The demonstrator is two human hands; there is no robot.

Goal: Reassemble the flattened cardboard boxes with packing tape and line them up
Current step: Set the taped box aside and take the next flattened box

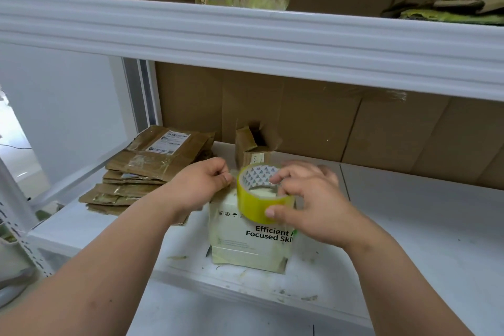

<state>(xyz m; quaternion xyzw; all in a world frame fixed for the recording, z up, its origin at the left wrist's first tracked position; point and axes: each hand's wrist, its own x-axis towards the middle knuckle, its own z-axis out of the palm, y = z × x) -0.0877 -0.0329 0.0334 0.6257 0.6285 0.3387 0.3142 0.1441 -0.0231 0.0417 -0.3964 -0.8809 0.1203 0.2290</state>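
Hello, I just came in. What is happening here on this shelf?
A person is taping a box. The right hand holds a yellow tape roll over the white printed box, which stands on the white shelf. The left hand pinches something at the box's top edge, probably the tape's end. A stack of flattened boxes lies to the left, and a small open brown box stands behind.

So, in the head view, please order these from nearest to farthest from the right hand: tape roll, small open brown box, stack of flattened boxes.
1. Tape roll: held in the right hand.
2. Small open brown box: just behind it.
3. Stack of flattened boxes: far left.
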